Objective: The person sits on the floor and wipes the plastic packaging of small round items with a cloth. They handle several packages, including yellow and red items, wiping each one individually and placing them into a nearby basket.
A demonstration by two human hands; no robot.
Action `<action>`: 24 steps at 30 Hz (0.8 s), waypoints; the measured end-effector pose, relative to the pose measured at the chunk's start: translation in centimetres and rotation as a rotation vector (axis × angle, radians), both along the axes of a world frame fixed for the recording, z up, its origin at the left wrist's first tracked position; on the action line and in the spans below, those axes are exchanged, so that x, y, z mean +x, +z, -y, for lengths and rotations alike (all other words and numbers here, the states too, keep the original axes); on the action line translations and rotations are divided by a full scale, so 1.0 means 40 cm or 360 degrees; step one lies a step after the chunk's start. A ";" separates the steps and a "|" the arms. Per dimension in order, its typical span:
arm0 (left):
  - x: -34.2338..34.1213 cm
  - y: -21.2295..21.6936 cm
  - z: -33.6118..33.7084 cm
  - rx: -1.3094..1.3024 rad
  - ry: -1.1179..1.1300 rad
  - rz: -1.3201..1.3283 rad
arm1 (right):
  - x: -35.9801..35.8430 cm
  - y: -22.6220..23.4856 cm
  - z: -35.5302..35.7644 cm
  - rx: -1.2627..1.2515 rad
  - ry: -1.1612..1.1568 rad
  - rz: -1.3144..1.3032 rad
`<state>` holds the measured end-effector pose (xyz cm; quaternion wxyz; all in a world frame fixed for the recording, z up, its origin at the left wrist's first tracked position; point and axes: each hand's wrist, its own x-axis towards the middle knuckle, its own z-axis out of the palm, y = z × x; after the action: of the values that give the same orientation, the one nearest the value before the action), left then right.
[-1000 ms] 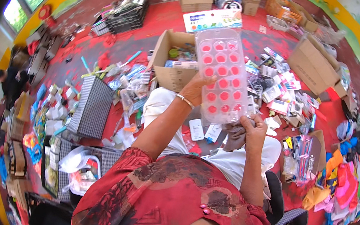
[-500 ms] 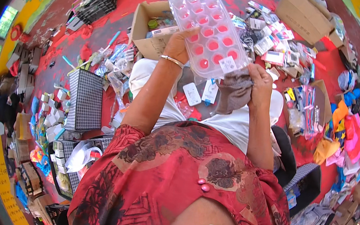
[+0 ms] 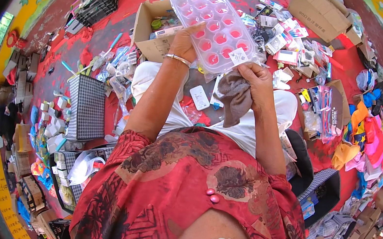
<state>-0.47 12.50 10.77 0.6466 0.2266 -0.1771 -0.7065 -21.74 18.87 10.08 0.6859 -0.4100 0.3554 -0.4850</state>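
Compared with the earlier frame, the clear tray of round pink cups [image 3: 217, 23] sits slightly higher and farther left. The left hand [image 3: 186, 42] grips its left edge with fingers closed, forearm raised; the right hand [image 3: 256, 77] pinches its near corner and a grey-brown cloth [image 3: 233, 98]. Open cardboard box [image 3: 152, 33] lies just beyond, goods crowd every side.

You grip a clear, glossy plastic tray [image 3: 217, 25] of round cups in a shiny film wrap, upper centre. Your right hand [image 3: 256, 79] bunches a matt brown cloth [image 3: 234, 98]. A matt cardboard box [image 3: 150, 33] sits upper left.
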 end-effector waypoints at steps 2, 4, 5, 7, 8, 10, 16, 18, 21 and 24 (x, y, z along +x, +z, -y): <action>0.001 -0.004 0.003 0.0042 0.0062 0.0024 | 0.010 0.009 0.004 0.0033 -0.0067 0.0057; 0.002 -0.009 0.003 0.0065 0.0088 0.0018 | 0.018 0.012 0.004 0.0049 -0.0108 0.0103; 0.000 -0.011 0.004 0.0064 0.0080 0.0002 | 0.019 0.010 0.003 0.0039 -0.0128 0.0075; 0.002 -0.013 0.008 0.0081 0.0129 0.0018 | 0.016 0.000 0.002 -0.0030 -0.0134 0.0114; 0.005 -0.013 0.010 0.0098 0.0184 0.0050 | 0.013 -0.008 0.002 0.0011 -0.0222 0.0065; 0.020 -0.004 0.021 0.0068 0.0292 0.0019 | -0.002 -0.025 0.007 -0.0047 -0.0241 0.0126; 0.116 0.056 0.034 -0.0028 0.0563 -0.0091 | -0.034 -0.017 0.022 0.0331 -0.0322 0.0184; 0.103 0.062 0.030 -0.0009 0.0576 -0.0058 | -0.014 0.010 0.023 0.0243 -0.0027 0.0078; 0.067 0.068 0.022 -0.0054 0.0504 -0.0017 | 0.038 0.050 0.021 0.0211 0.0170 0.0017; 0.038 0.070 0.015 -0.0047 0.0384 -0.0037 | 0.078 0.075 0.031 -0.0089 0.0144 -0.0061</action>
<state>1.06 11.92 13.58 0.7322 0.2285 -0.1516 -0.6234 -18.60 17.64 13.09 0.6884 -0.4538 0.3359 -0.4553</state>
